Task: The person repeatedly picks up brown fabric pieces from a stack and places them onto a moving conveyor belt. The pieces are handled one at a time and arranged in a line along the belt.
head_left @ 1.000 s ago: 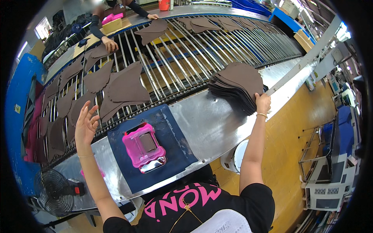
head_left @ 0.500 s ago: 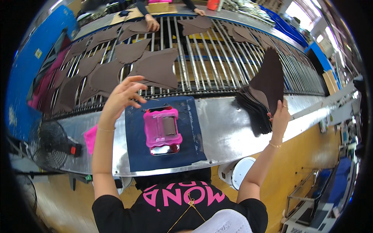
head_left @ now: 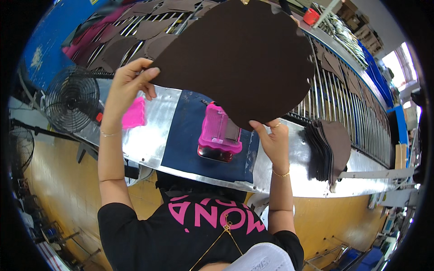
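Spreading the dark-brown, rounded, flexible flat sheet seems the step in hand; it spans between and beyond the left grip and right grip, both pinched nearly closed on its edges; next probably calls for lowering it evenly, unfolded

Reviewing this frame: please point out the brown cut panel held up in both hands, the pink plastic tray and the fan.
Brown cut panel point(head_left: 244, 63), head view: middle of its broad flat face.
Pink plastic tray point(head_left: 212, 125), head view: bare left part.
Black fan point(head_left: 71, 100), head view: hub behind the wire guard.
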Demonstrator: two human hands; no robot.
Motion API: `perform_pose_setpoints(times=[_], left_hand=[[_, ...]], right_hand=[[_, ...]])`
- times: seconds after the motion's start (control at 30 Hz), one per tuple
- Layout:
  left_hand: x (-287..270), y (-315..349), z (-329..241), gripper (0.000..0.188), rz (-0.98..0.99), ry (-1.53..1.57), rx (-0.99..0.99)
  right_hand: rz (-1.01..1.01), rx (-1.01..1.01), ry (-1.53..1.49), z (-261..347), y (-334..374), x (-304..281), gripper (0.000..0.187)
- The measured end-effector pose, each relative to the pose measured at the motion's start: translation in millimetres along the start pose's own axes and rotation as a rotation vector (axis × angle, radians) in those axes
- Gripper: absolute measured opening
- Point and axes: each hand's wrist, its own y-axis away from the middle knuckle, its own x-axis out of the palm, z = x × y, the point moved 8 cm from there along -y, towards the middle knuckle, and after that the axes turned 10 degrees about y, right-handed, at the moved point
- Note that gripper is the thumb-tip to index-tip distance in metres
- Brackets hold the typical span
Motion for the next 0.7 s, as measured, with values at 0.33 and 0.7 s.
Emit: perform_pose_setpoints(times=[0.33,0.7], left_hand=[[-32,27,5,0.013,-0.081,-0.179,-0.042],[106,10,44,0.010,0.470,-0.579,0.223]], right_hand=[[0.063,-0.231,0.135,16,5,24,0.034],[-0.007,0.182,0.252,-76,111,-51,0.015]])
